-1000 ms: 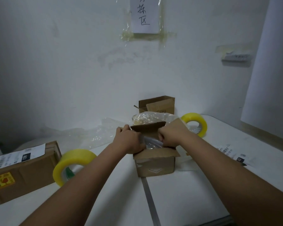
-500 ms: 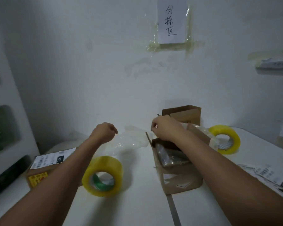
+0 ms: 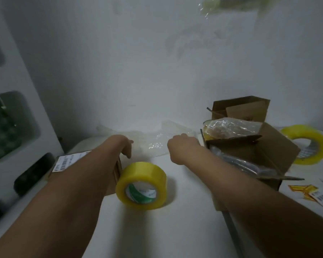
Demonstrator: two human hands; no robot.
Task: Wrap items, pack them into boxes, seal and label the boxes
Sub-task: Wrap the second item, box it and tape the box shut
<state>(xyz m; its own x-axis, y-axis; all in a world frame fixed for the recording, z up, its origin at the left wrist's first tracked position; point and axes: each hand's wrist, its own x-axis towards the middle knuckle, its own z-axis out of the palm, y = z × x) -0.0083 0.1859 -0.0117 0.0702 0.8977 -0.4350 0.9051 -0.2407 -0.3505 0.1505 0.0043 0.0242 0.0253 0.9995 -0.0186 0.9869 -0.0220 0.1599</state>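
We see both hands over white table (image 3: 185,211), reaching toward 12 o'clock. Left hand (image 3: 119,146): fingers curled downward, loosely parted, holding nothing. Right hand (image 3: 183,149): fingers curled under; we cannot tell whether anything is gripped. Clear plastic wrap (image 3: 157,140) lies between and beyond hands. Open box (image 3: 250,155) at 2 o'clock, flaps up, wrapped item inside. Tape roll (image 3: 141,183) at 6 o'clock of left hand. Labelled box (image 3: 69,161) at 9 o'clock, under left forearm. 2nd tape roll (image 3: 309,144) at 3 o'clock.
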